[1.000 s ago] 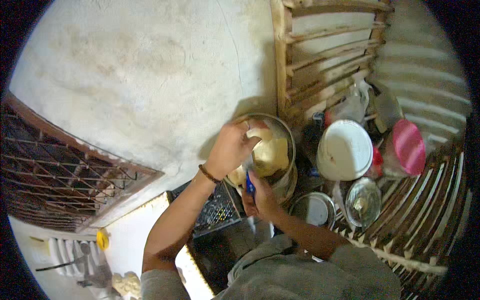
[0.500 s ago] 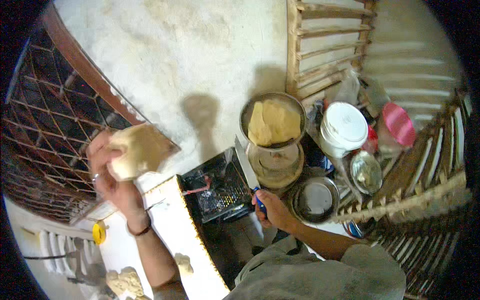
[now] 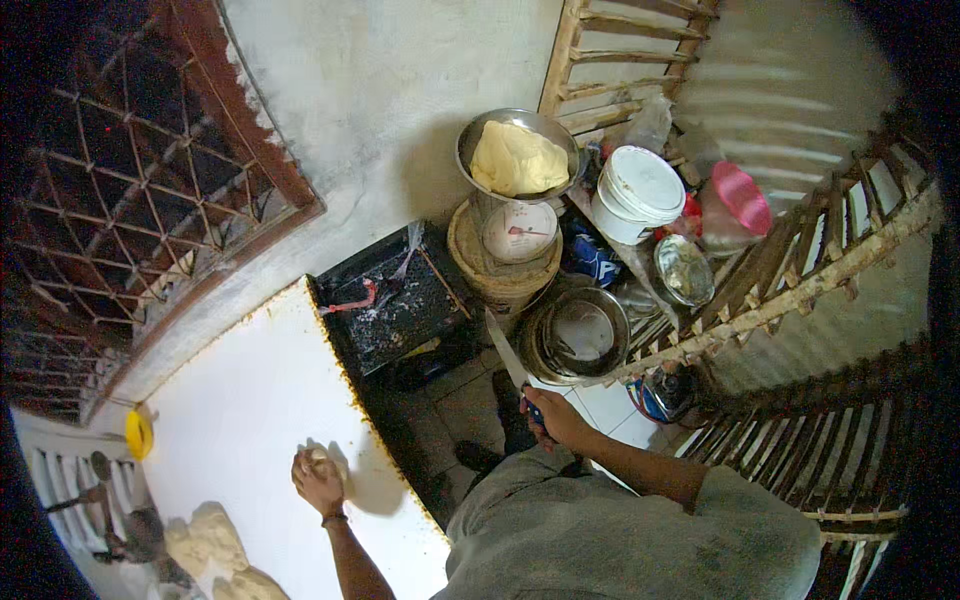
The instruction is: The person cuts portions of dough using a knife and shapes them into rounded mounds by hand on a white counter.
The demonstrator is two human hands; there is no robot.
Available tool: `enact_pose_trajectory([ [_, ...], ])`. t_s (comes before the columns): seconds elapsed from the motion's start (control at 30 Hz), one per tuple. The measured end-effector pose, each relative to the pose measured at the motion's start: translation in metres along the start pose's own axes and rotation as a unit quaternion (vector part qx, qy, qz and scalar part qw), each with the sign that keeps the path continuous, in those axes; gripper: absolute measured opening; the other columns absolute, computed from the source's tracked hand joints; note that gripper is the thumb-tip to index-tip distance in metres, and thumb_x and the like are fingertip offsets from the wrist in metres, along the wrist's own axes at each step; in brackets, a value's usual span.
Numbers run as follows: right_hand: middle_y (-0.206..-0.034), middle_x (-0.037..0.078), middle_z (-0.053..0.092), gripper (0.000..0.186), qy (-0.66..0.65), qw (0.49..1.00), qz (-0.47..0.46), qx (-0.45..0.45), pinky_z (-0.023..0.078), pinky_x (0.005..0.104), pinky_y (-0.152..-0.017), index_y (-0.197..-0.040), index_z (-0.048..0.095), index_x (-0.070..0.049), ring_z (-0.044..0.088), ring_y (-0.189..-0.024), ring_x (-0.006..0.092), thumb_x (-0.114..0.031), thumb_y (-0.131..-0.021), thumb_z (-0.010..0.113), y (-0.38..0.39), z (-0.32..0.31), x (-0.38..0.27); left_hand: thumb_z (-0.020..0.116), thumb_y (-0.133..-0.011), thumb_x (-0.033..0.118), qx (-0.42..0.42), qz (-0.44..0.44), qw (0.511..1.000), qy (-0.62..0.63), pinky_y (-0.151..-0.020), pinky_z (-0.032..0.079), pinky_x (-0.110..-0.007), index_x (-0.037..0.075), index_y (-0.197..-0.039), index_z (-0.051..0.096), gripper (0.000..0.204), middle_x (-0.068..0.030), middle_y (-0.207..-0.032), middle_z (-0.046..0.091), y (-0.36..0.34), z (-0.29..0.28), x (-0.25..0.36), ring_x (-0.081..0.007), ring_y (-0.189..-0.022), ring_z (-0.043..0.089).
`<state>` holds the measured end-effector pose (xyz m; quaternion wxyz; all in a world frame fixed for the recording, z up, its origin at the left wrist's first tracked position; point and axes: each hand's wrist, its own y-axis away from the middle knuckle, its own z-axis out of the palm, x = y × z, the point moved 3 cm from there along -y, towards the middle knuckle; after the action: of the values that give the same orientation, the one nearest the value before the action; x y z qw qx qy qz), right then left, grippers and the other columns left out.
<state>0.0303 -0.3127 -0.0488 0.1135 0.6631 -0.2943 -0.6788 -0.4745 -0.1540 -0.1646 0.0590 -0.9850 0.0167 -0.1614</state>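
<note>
Head view: left grip [image 3: 320, 484] bends over dough [image 3: 318, 454]; right grip [image 3: 553, 418] points knife [image 3: 508, 353] forward.

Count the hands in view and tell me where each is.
2. The left hand is over the white table, at a pale lump; the right hand holds the knife above the floor. None seems hidden.

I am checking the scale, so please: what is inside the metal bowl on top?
A big lump of pale yellow dough lies inside the bowl. The dough hides most of the bottom; anything beneath it cannot be seen.
</note>
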Motion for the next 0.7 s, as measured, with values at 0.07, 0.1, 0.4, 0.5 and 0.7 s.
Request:
enact_pose_trajectory([
  [0.07, -0.058, 0.002, 0.049, 0.052, -0.062, 0.994, 0.088, -0.002, 0.041, 0.0328, -0.037, -0.102, 0.055, -0.006, 0.044, -0.037, 0.0151, -0.057, -0.108, 0.043, 0.004, 0.008, -0.022, 0.069, -0.089, 0.043, -0.034, -0.069, 0.997, 0.007, -0.115, 0.035, -0.055, 0.012, -0.148, 0.051, 0.069, -0.0151, -0.153, 0.048, -0.004, -0.02, 0.023, -0.0374, -0.143, 0.041],
  [0.1, -0.058, 0.002, 0.049, 0.053, -0.083, 0.993, 0.083, -0.013, 0.041, 0.0326, -0.037, -0.102, 0.055, -0.006, 0.044, -0.037, 0.015, -0.057, -0.108, 0.043, 0.007, 0.014, -0.035, 0.069, -0.088, 0.046, -0.038, -0.07, 0.997, 0.004, -0.116, 0.034, -0.056, 0.013, -0.15, 0.049, 0.073, -0.0152, -0.153, 0.047, -0.002, -0.026, 0.022, -0.0374, -0.143, 0.039],
  [0.4, -0.058, 0.002, 0.05, 0.05, -0.014, 0.999, -0.011, 0.039, 0.041, 0.0306, -0.039, -0.101, 0.056, -0.006, 0.044, -0.039, 0.0124, -0.053, -0.11, 0.04, 0.008, 0.008, -0.026, 0.07, -0.088, 0.051, -0.018, -0.08, 0.997, 0.011, -0.115, 0.034, -0.057, 0.028, -0.164, 0.031, 0.088, -0.0147, -0.155, 0.047, 0.006, -0.034, 0.03, -0.037, -0.142, 0.042],
  [0.5, -0.058, 0.002, 0.05, 0.051, -0.014, 0.996, -0.08, 0.03, 0.042, 0.0306, -0.038, -0.1, 0.056, -0.006, 0.046, -0.039, 0.0125, -0.053, -0.11, 0.039, 0.003, 0.004, -0.025, 0.071, -0.087, 0.056, -0.039, -0.072, 0.994, -0.072, -0.117, 0.028, -0.064, 0.032, -0.166, 0.022, 0.096, -0.0087, -0.161, 0.04, -0.01, -0.021, 0.01, -0.0352, -0.146, 0.036],
  [0.7, -0.059, 0.002, 0.051, 0.051, -0.103, 0.992, 0.008, 0.074, 0.043, 0.0314, -0.038, -0.1, 0.055, -0.006, 0.045, -0.038, 0.0133, -0.055, -0.108, 0.043, -0.02, -0.028, -0.008, 0.074, -0.082, 0.063, -0.096, -0.137, 0.984, -0.06, -0.103, 0.042, -0.068, 0.017, -0.146, 0.05, 0.082, -0.0095, -0.155, 0.043, -0.025, -0.023, 0.048, -0.0391, -0.141, 0.038],
])
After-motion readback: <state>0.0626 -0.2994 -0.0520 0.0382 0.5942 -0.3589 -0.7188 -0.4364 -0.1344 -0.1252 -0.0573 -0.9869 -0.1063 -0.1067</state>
